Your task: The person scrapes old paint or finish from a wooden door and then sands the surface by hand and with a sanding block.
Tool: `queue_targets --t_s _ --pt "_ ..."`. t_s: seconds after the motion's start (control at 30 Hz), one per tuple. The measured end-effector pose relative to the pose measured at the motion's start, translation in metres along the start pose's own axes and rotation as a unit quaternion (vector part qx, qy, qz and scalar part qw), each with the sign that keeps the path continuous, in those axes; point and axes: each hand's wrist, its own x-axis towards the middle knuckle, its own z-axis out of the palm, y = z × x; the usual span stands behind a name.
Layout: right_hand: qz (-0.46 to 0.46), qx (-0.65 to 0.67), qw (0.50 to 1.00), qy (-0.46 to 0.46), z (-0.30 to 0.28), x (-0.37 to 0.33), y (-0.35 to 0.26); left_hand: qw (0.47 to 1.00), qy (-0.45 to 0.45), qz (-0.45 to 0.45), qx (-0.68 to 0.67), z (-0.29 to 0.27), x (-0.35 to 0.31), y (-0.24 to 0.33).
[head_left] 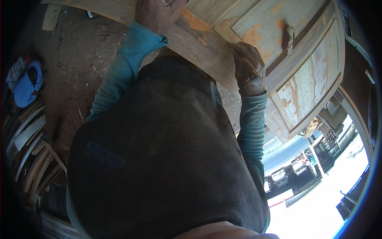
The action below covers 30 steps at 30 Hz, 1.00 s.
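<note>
A wooden door panel (207, 49) lies across the top of the view, with orange filler patches on its pale, raised sections. My left hand (157, 16) rests at its near edge with the fingers curled; the top of the view cuts part of it off, so what it grips is hidden. Further right, my right hand (250, 71) bears on the same panel near a joint, its fingers bent and closed. Whatever is in those fingers, if anything, cannot be made out. A small brown block (288, 39) sits on the panel just beyond my right hand.
Another patched panel section (308, 93) extends at the right. Curved wooden strips (34, 155) are stacked at the lower left, below a blue item (28, 85). Wood scraps litter the dirt floor (75, 67). Parked vehicles (280, 177) show outside in bright light.
</note>
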Motion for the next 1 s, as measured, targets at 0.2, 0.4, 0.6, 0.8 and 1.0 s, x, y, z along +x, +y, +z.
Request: queue_targets --t_s 0.2,0.4,0.6,0.8,1.0 --pt "0.044 -0.036 0.998 0.026 0.001 0.004 0.004 0.999 0.018 0.018 -0.035 0.008 -0.002 -0.01" --pt "0.015 -0.025 1.0 0.006 0.006 -0.009 0.008 0.999 -0.024 -0.002 -0.021 0.003 -0.002 -0.009" --pt "0.025 -0.075 0.996 0.037 0.002 0.002 0.01 0.999 -0.015 0.012 -0.036 0.004 -0.01 -0.011" --pt "-0.024 -0.076 0.997 0.004 0.004 -0.006 0.007 0.999 -0.009 -0.005 -0.039 0.005 -0.006 -0.006" --pt "-0.007 -0.063 0.998 0.021 0.004 0.006 0.005 0.999 -0.018 0.011 -0.042 0.002 -0.006 -0.007"
